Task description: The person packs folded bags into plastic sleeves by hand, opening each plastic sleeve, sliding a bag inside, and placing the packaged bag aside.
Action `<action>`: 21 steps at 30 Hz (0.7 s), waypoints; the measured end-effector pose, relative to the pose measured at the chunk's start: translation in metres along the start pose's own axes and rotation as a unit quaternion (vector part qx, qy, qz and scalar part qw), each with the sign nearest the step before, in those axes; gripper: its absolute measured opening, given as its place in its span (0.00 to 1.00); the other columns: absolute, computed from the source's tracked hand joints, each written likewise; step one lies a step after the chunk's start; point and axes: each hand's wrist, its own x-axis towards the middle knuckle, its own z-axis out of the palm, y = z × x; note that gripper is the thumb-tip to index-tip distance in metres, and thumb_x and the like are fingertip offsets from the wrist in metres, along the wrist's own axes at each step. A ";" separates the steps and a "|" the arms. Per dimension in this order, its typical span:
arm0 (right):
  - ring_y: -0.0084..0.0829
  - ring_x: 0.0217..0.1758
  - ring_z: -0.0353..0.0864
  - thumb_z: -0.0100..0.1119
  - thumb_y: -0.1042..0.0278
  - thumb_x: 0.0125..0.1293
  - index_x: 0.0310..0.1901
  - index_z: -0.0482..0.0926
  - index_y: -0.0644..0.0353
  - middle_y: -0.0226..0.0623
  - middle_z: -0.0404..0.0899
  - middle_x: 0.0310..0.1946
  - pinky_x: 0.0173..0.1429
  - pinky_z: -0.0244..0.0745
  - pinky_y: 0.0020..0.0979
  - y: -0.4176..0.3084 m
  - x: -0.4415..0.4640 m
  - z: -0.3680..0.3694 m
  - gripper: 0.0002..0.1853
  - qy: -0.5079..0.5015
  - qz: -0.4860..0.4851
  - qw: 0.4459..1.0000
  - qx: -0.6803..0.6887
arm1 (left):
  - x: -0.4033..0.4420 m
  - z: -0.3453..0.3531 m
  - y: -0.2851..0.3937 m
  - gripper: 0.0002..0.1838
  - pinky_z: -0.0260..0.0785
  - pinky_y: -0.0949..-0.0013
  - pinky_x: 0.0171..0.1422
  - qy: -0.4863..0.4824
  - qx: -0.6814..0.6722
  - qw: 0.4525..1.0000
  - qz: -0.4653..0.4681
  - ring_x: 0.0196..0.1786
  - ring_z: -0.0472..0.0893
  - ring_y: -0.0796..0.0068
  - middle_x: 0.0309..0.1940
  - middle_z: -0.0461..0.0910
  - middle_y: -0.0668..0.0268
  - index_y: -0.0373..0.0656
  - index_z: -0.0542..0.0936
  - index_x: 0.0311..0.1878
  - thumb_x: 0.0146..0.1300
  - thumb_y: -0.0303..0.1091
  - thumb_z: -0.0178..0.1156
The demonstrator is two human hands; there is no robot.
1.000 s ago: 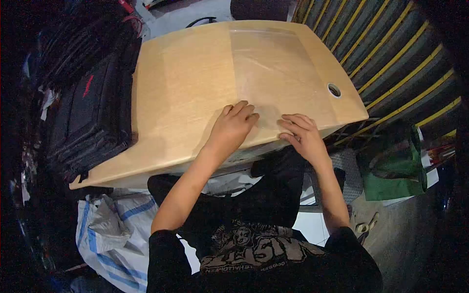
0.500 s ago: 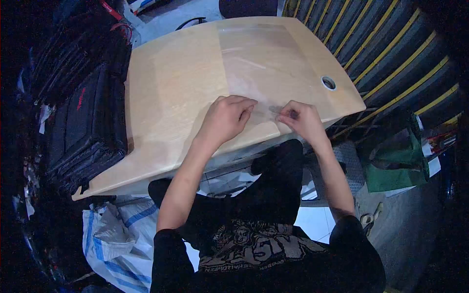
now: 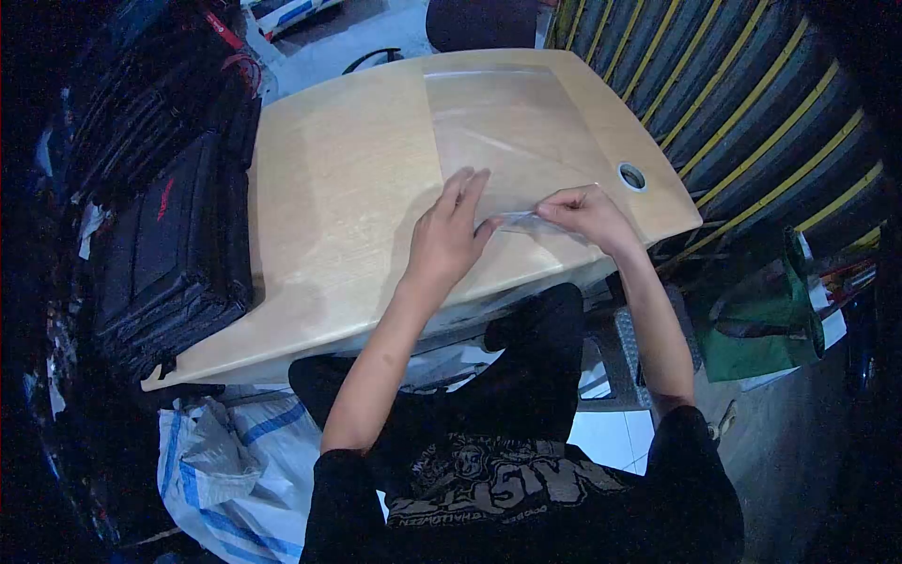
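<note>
A clear plastic sheet or bag point(image 3: 512, 117) lies on the wooden tabletop point(image 3: 338, 188), its near edge gathered into a narrow fold between my hands. My right hand point(image 3: 594, 218) pinches this fold with thumb and fingertips. To the left, my left hand point(image 3: 447, 237) has its fingers stretched out over the tabletop and the plastic's side, with the thumb apart and touching the end of the fold. Whether the plastic is a single sheet or a bag, I cannot tell.
Black padded bags point(image 3: 178, 226) stand along the table's left side. A round ring-shaped hole or roll point(image 3: 631, 177) is at the right. Beyond are a striped shutter point(image 3: 723, 94) and a green bag point(image 3: 761, 329). A white-and-blue sack point(image 3: 235, 470) lies on the floor.
My left hand has opened from a pinch, its fingers now extended forward. My right hand still pinches the plastic, and the near edge now shows as a fold. The view has shifted slightly.
</note>
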 end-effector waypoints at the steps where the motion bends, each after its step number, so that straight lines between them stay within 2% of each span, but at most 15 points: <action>1: 0.16 0.34 0.76 0.65 0.67 0.61 0.43 0.81 0.66 0.30 0.81 0.31 0.39 0.71 0.18 -0.001 0.002 -0.001 0.13 0.016 0.019 1.000 0.004 | -0.001 0.001 0.002 0.30 0.75 0.57 0.48 0.023 0.024 0.999 -0.008 0.45 0.80 0.50 0.64 0.63 0.55 0.47 0.67 0.63 0.56 0.34 0.64; 2: 0.21 0.37 0.80 0.62 0.64 0.63 0.43 0.81 0.67 0.36 0.83 0.36 0.42 0.76 0.22 -0.003 0.003 -0.003 0.14 0.013 0.027 0.991 0.131 | -0.002 0.003 0.005 0.32 0.75 0.58 0.49 0.045 0.048 0.998 -0.016 0.46 0.80 0.50 0.67 0.59 0.55 0.49 0.66 0.65 0.56 0.34 0.64; 5: 0.25 0.39 0.82 0.62 0.65 0.63 0.44 0.80 0.68 0.38 0.82 0.37 0.43 0.78 0.25 -0.016 0.002 -0.014 0.14 0.017 0.067 0.979 0.190 | -0.009 -0.005 0.008 0.27 0.75 0.56 0.50 -0.011 0.078 0.996 -0.036 0.51 0.78 0.51 0.71 0.52 0.54 0.45 0.71 0.61 0.56 0.31 0.62; 6: 0.27 0.41 0.83 0.60 0.65 0.64 0.45 0.80 0.66 0.38 0.82 0.38 0.44 0.80 0.26 -0.015 0.007 -0.014 0.14 0.001 0.029 0.974 0.225 | -0.012 -0.006 0.005 0.25 0.75 0.56 0.50 -0.027 0.115 0.993 -0.002 0.52 0.78 0.52 0.70 0.53 0.54 0.43 0.72 0.60 0.56 0.29 0.61; 7: 0.27 0.41 0.83 0.60 0.65 0.65 0.45 0.79 0.66 0.38 0.82 0.38 0.44 0.80 0.26 -0.016 0.009 -0.018 0.13 0.009 0.050 0.973 0.225 | -0.016 -0.006 0.002 0.24 0.74 0.55 0.50 -0.042 0.152 0.987 0.031 0.53 0.77 0.54 0.70 0.55 0.54 0.41 0.74 0.58 0.56 0.27 0.60; 8: 0.28 0.40 0.83 0.59 0.65 0.65 0.45 0.79 0.66 0.38 0.81 0.38 0.43 0.80 0.26 -0.020 0.012 -0.023 0.13 0.017 0.069 0.972 0.225 | -0.020 -0.008 -0.004 0.20 0.70 0.57 0.52 -0.075 0.153 0.981 0.088 0.57 0.75 0.56 0.67 0.61 0.50 0.36 0.76 0.53 0.54 0.22 0.53; 9: 0.28 0.40 0.83 0.59 0.65 0.65 0.44 0.79 0.66 0.38 0.81 0.39 0.43 0.81 0.26 -0.026 0.014 -0.026 0.13 0.024 0.089 0.970 0.225 | -0.023 -0.004 -0.012 0.20 0.70 0.58 0.53 -0.070 0.163 0.979 0.100 0.57 0.75 0.57 0.64 0.65 0.52 0.38 0.77 0.53 0.54 0.22 0.53; 11: 0.27 0.39 0.83 0.57 0.64 0.66 0.43 0.79 0.65 0.36 0.81 0.38 0.43 0.81 0.26 -0.018 0.026 -0.036 0.12 0.022 0.057 0.967 0.247 | -0.029 0.008 -0.025 0.20 0.68 0.60 0.55 -0.059 0.186 0.973 0.124 0.58 0.75 0.60 0.59 0.73 0.57 0.41 0.78 0.52 0.54 0.23 0.53; 13: 0.26 0.39 0.82 0.57 0.64 0.66 0.44 0.79 0.66 0.35 0.81 0.38 0.43 0.81 0.27 -0.018 0.034 -0.048 0.13 0.034 0.021 0.966 0.256 | -0.028 -0.001 -0.013 0.20 0.63 0.61 0.59 -0.080 0.182 0.975 0.102 0.60 0.73 0.61 0.56 0.75 0.58 0.42 0.78 0.52 0.54 0.22 0.51; 14: 0.24 0.40 0.81 0.59 0.63 0.65 0.47 0.80 0.65 0.36 0.82 0.39 0.43 0.76 0.24 -0.020 0.041 -0.056 0.14 0.102 0.029 0.973 0.203 | -0.028 -0.002 -0.012 0.20 0.62 0.61 0.60 -0.080 0.183 0.974 0.107 0.60 0.73 0.61 0.56 0.75 0.58 0.40 0.78 0.51 0.53 0.22 0.51; 16: 0.23 0.39 0.80 0.57 0.62 0.66 0.46 0.80 0.64 0.34 0.82 0.39 0.43 0.75 0.24 -0.035 0.043 -0.076 0.14 0.170 -0.018 0.975 0.139 | -0.028 0.000 -0.012 0.18 0.62 0.59 0.59 -0.057 0.181 0.974 0.119 0.58 0.74 0.62 0.52 0.77 0.59 0.39 0.78 0.48 0.53 0.21 0.50; 19: 0.23 0.40 0.80 0.57 0.61 0.67 0.47 0.79 0.66 0.33 0.81 0.38 0.45 0.74 0.23 -0.048 0.054 -0.110 0.15 0.223 -0.138 0.961 0.092 | -0.013 -0.009 0.002 0.15 0.64 0.58 0.56 -0.139 0.149 0.978 0.038 0.53 0.77 0.60 0.45 0.79 0.59 0.39 0.79 0.43 0.52 0.20 0.49; 20: 0.23 0.40 0.80 0.56 0.61 0.68 0.48 0.79 0.66 0.33 0.81 0.37 0.46 0.75 0.24 -0.052 0.058 -0.120 0.16 0.232 -0.187 0.951 0.082 | 0.003 -0.016 0.009 0.17 0.69 0.55 0.53 -0.205 0.158 0.966 -0.023 0.50 0.80 0.58 0.46 0.80 0.52 0.41 0.80 0.48 0.55 0.24 0.50; 21: 0.22 0.40 0.80 0.57 0.61 0.67 0.47 0.80 0.65 0.32 0.82 0.37 0.45 0.75 0.23 -0.057 0.061 -0.127 0.16 0.239 -0.208 0.947 0.058 | 0.019 -0.017 0.014 0.16 0.70 0.55 0.52 -0.203 0.187 0.961 -0.012 0.48 0.81 0.57 0.43 0.81 0.50 0.40 0.80 0.47 0.55 0.25 0.50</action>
